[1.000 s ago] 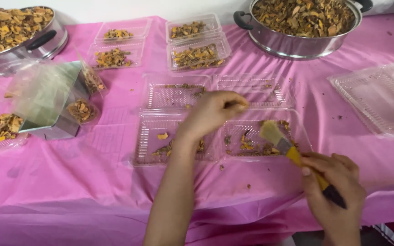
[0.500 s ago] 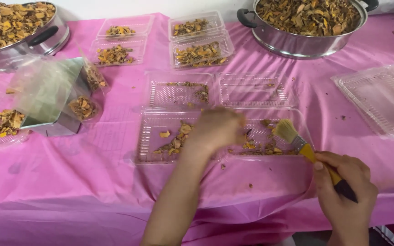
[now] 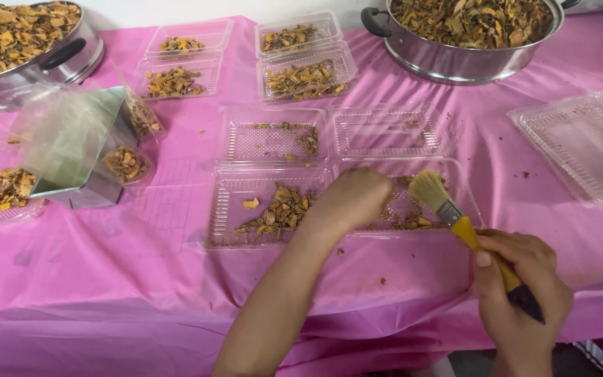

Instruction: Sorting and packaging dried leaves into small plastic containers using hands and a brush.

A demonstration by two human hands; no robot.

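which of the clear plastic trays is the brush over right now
The near-right clear tray, where the brush bristles hover, held by the right hand. The left hand rests between it and the near-left tray.

Clear ridged plastic trays (image 3: 266, 202) – shiny metal pot (image 3: 455, 63) – glossy pink tablecloth (image 3: 141, 279)

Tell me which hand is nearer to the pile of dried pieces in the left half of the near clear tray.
Left. The left hand rests just right of the pile; the right hand holds the brush off to the tray's right.
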